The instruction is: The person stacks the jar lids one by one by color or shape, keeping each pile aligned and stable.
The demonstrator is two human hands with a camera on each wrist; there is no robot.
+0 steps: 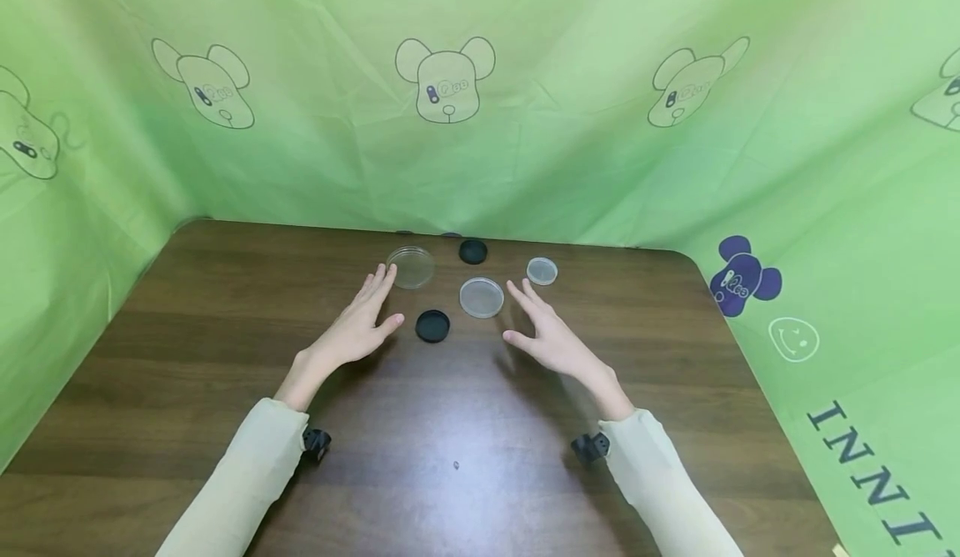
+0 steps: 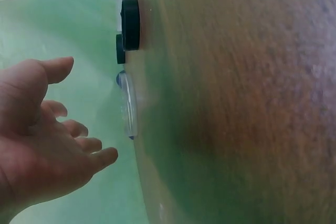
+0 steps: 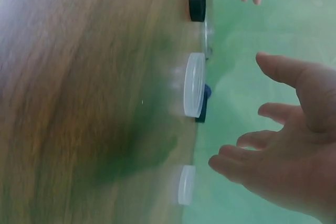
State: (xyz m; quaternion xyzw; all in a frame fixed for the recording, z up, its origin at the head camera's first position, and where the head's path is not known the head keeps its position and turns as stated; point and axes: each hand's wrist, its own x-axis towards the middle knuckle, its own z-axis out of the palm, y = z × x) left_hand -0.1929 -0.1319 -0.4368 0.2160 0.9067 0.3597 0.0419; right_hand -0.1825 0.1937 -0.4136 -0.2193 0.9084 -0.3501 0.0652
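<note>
Both hands hover over the table with fingers spread and nothing in them. In the head view the left hand [image 1: 354,323] has its fingertips at the edge of a large clear round lid [image 1: 412,268]; its thumb points toward a black round lid [image 1: 432,326]. The right hand [image 1: 551,336] is just right of a frosted round lid [image 1: 482,298], and its fingertips lie below a small whitish lid [image 1: 542,271]. A second black lid [image 1: 473,251] sits farthest back. The left wrist view shows the thumb and fingers [image 2: 86,144] apart, and the right wrist view shows the same.
The brown wooden table [image 1: 420,507] meets a green cloth [image 1: 555,165] printed with bear heads at its back and sides. A dark camera strap [image 1: 316,443] is on the left wrist, another [image 1: 590,447] on the right. A tiny mark [image 1: 456,464] shows on the near tabletop.
</note>
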